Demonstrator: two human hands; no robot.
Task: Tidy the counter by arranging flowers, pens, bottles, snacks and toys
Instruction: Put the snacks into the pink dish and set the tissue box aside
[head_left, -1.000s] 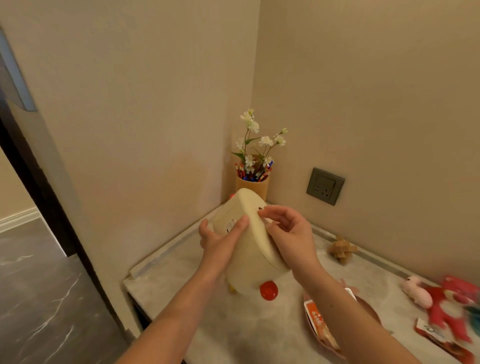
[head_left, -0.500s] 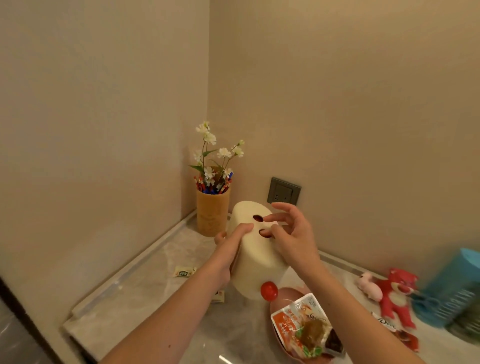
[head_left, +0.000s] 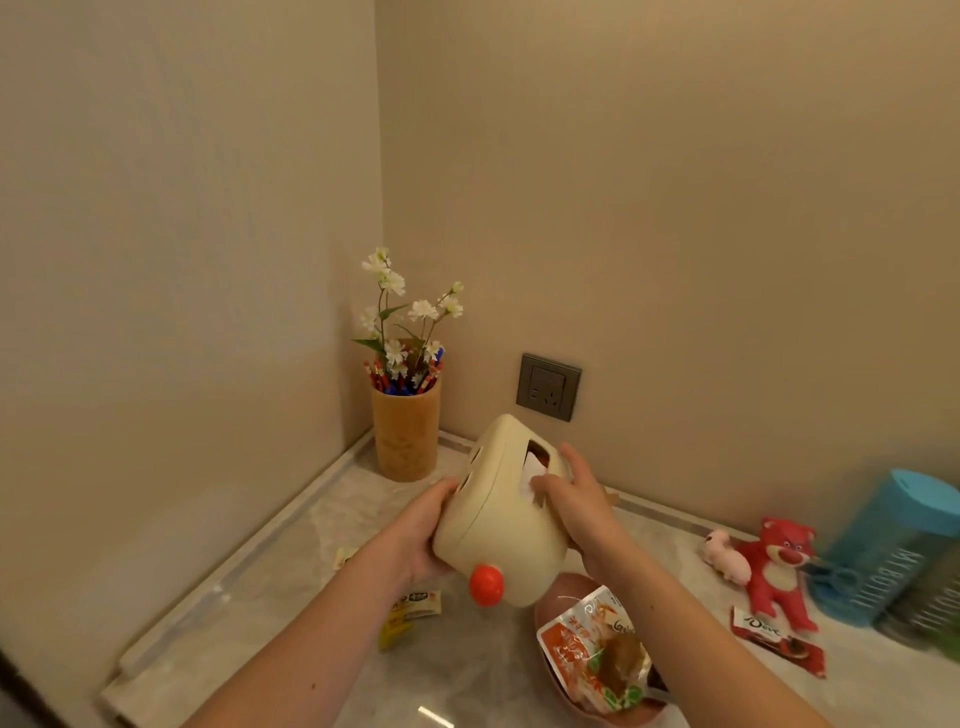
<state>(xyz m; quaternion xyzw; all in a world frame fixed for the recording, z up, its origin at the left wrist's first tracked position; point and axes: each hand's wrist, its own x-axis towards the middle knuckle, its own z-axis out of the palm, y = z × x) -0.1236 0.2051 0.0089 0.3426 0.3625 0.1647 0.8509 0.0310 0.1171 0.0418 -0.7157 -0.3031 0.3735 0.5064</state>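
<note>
I hold a cream plastic toy box (head_left: 493, 525) with a red knob tilted above the marble counter (head_left: 291, 561). My left hand (head_left: 423, 535) grips its left side, thumb on top. My right hand (head_left: 569, 499) touches its right side, fingertips at a white piece in a slot. A bamboo cup (head_left: 406, 431) with white flowers (head_left: 402, 312) and pens (head_left: 400, 376) stands in the corner. A pink bowl (head_left: 550, 613) with a snack packet (head_left: 602, 649) sits below my right arm. A red plush bear (head_left: 779, 566) and small pink toy (head_left: 727, 558) lie at the right.
Two bottles, a blue one (head_left: 888, 551) and a grey one (head_left: 940, 608), stand at the far right. A chocolate wrapper (head_left: 774, 642) lies before the bear. Small snack packets (head_left: 410, 610) lie under my left wrist. A wall socket (head_left: 548, 387) is behind the box.
The box has turned in my hands, so its slotted face points more to the right. My right fingers have moved onto the white piece in the slot. The view shifted right.
</note>
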